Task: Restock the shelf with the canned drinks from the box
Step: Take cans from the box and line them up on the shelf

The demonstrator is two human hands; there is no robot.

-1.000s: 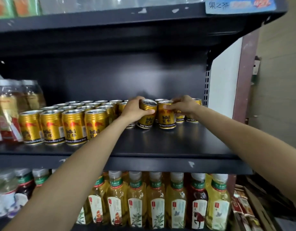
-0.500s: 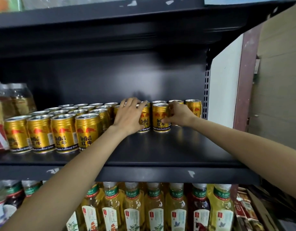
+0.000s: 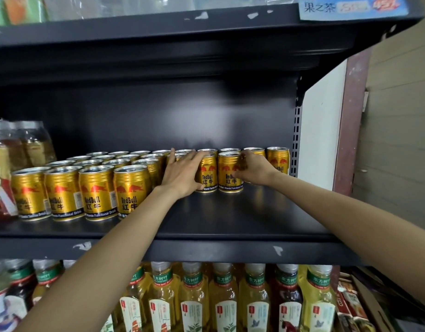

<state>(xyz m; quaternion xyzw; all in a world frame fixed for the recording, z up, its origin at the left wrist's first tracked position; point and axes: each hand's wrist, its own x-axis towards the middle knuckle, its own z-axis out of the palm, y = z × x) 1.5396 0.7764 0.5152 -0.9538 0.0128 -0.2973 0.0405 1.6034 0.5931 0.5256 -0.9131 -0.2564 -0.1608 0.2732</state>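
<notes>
Gold Red Bull cans (image 3: 96, 192) stand in rows on the left half of the dark shelf (image 3: 230, 212), with more along the back to the right (image 3: 278, 159). Two cans stand upright side by side in front of that back row. My left hand (image 3: 182, 171) lies flat with straight fingers over the can tops and presses the side of the left can (image 3: 209, 174). My right hand (image 3: 253, 168) curls its fingers round the right side of the right can (image 3: 228, 174). The box is out of view.
Bare shelf floor lies in front of the two cans. Jars (image 3: 5, 164) stand at the far left. A shelf board (image 3: 158, 32) hangs overhead. Tea bottles (image 3: 225, 303) fill the shelf below. A white side panel (image 3: 321, 121) closes the right end.
The two cans, held tilted a second ago, now stand upright on the shelf and sit further back. My left hand has gone from gripping its can to lying flat.
</notes>
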